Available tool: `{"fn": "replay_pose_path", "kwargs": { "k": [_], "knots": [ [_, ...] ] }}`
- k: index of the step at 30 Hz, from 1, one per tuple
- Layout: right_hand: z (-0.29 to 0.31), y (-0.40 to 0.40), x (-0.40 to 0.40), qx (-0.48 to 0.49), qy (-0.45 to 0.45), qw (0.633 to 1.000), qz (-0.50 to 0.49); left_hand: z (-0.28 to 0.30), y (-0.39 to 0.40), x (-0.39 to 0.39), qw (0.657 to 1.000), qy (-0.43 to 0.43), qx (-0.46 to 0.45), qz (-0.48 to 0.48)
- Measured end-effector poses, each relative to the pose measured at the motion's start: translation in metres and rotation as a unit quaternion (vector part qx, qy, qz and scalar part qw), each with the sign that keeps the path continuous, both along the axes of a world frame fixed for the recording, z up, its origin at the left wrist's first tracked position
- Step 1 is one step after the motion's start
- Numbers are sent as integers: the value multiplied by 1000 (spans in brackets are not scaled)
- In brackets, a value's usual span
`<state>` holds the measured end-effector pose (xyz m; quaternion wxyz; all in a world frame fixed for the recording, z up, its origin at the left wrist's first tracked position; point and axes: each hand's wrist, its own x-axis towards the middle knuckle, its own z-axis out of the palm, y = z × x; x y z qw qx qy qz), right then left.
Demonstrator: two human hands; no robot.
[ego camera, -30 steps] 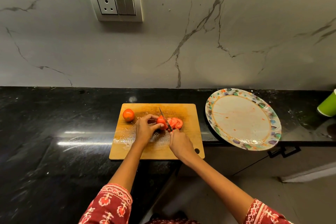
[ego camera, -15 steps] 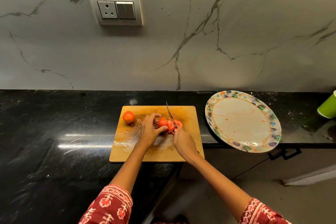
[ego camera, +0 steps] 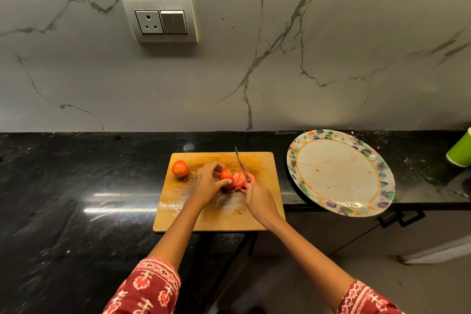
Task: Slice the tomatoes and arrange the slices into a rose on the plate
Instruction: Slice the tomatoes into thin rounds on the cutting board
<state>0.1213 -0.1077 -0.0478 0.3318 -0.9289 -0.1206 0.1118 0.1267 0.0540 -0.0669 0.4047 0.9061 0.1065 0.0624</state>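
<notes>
Tomato (ego camera: 226, 176) under the cut sits near the middle of the wooden cutting board (ego camera: 262, 168), held by the left hand (ego camera: 207, 183) with thumb and curled fingers wrapped round it. Cut slices (ego camera: 240, 181) lean against its right side, fanned toward the knife (ego camera: 242, 164). The right hand (ego camera: 258, 202) grips the knife handle; the blade angles up and away toward the board's far edge, its tip raised above the wood. A whole tomato (ego camera: 180, 168) rests near the board's far left corner, well apart from the hands. The board's near edge lies at the front lip of the black counter (ego camera: 76, 186), and its right near corner sits where the counter steps back. Bare, wet wood lies open between the hands and the near edge, and more to the right of the slices. The patterned plate (ego camera: 382, 178) stands to the right of the board, apart from it, its near rim overhanging the counter's front edge. A green cup (ego camera: 461, 153) is cut off by the right frame edge, beyond the plate. Broad counter stretches left of the board.
</notes>
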Motion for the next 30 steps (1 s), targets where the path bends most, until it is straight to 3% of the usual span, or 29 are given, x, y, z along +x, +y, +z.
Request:
{"fn": "replay_pose_path", "kwargs": {
  "k": [4,11,22,27,30],
  "knots": [
    [-4,-1,1,19,-2,1000,-4,0,-8,0,998,-21,38,47],
    [4,-1,5,108,11,992,-60,2,-14,3,998,-2,-60,25],
    [-9,12,16,181,34,981,-61,3,-7,-3,992,78,-43,94],
    [-16,17,15,196,36,979,-41,10,9,-21,976,156,137,69],
    [-20,11,18,213,30,975,-55,7,25,-32,975,158,157,4]
  ]
}}
